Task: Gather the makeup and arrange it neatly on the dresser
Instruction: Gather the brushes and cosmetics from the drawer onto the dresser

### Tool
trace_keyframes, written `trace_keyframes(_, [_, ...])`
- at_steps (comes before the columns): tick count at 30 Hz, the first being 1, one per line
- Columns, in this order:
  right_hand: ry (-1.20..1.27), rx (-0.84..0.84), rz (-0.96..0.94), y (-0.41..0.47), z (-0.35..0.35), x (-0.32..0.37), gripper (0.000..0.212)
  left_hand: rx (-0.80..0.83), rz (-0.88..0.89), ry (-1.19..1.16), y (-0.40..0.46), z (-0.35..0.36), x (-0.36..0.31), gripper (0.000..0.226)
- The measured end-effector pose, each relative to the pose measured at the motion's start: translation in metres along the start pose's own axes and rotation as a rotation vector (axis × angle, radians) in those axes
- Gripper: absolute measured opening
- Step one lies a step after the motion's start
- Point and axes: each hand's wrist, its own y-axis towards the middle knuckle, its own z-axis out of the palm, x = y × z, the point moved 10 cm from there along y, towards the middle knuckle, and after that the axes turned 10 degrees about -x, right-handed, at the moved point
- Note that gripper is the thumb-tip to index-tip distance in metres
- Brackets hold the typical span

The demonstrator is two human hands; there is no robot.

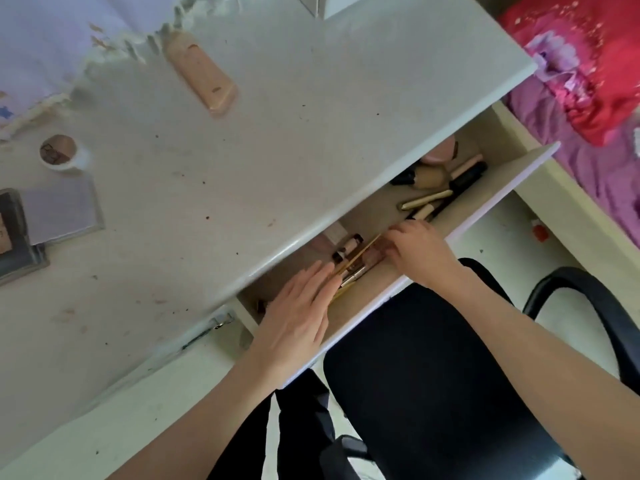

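Observation:
The white dresser top [277,109] carries a peach foundation tube [202,76], a small round jar [60,154] and flat palettes [60,209] at the left. Below its edge a drawer [502,199] stands pulled out, holding pens, brushes and tubes [436,188]. My left hand [298,317] lies flat in the drawer with fingers stretched over a bundle of thin makeup sticks [349,268]. My right hand [419,251] reaches in from the right, its fingertips closed on the same bundle. A thin gold pencil [360,254] sticks out between both hands.
A black office chair [433,375] with an armrest [588,306] sits directly under the drawer. A bed with pink and red bedding [588,81] lies at the right. A torn paper-like cover [52,46] spans the dresser's far left corner.

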Motion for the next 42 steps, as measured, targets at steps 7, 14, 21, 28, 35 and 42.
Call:
trace_keyframes(7, [0.034, 0.23, 0.008, 0.024, 0.034, -0.008, 0.036, 0.146, -0.526, -0.224, 0.035, 0.067, 0.047, 0.039])
trace_keyframes(14, [0.047, 0.374, -0.001, 0.034, 0.054, -0.005, 0.039, 0.132, -0.824, -0.358, 0.042, 0.102, 0.067, 0.032])
trace_keyframes(21, [0.024, 0.447, -0.015, 0.036, 0.059, -0.007, 0.049, 0.241, -0.84, -0.26, 0.039, 0.115, 0.066, 0.015])
trace_keyframes(28, [0.094, 0.57, 0.009, 0.032, 0.064, -0.013, 0.053, 0.352, -0.716, -0.12, 0.045, 0.12, 0.064, 0.018])
trace_keyframes(35, [0.296, 0.572, 0.118, 0.022, 0.052, -0.011, 0.043, 0.414, -0.651, -0.191, 0.042, 0.125, 0.058, 0.022])
trace_keyframes(42, [0.302, 0.457, 0.125, 0.012, 0.032, -0.004, 0.024, 0.437, -0.709, -0.264, 0.036, 0.123, 0.057, 0.026])
